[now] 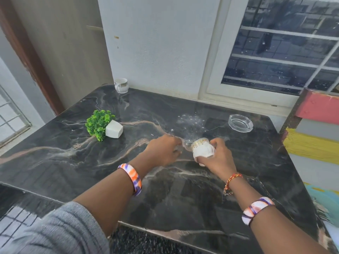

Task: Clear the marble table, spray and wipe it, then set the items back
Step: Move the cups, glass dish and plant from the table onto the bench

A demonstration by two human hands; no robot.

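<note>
Marble table [201, 195], near edge bare; tipped cup [202, 148] in right hand [218, 158].

Marble table [102, 173] glossy — ashtray [240, 123] clear glass.

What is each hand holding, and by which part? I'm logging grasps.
The right hand grips a white gold-trimmed cup around its body, tilted. Whether the left hand holds anything cannot be told.

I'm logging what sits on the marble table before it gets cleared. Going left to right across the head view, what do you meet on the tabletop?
Small potted plant lying on its side → white cup at the back edge → left hand → white and gold cup held in the right hand → glass ashtray.
</note>
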